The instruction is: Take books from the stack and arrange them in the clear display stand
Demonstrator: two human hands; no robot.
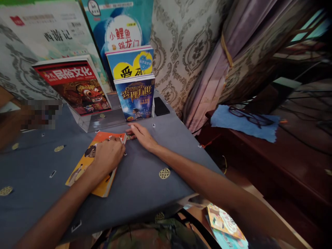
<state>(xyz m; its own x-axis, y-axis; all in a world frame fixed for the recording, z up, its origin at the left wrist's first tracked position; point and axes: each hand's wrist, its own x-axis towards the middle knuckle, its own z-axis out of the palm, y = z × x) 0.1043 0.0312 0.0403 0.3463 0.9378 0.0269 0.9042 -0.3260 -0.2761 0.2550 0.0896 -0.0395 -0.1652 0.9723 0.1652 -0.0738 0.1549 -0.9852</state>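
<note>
An orange and yellow paperback book [101, 186] lies flat and slanted on the grey patterned tablecloth [145, 176]. Across its upper right part rests my left hand [110, 154], its fingers curled down at the book's right edge; the fingertips are partly hidden. My right hand [142, 136] is beside the book's top right corner, low over the cloth, fingers stretched toward the book and holding nothing. Just beyond it, a dark blue book [136, 102] with gold lettering stands upright in a clear display stand [103, 123].
A red magazine [85, 86], a yellow-and-blue book [132, 62] and larger books stand behind. A black phone [161, 106] lies by the stand. Glasses [251, 117] rest on a blue cloth [223, 119] at the right. More books [225, 221] lie below the table edge.
</note>
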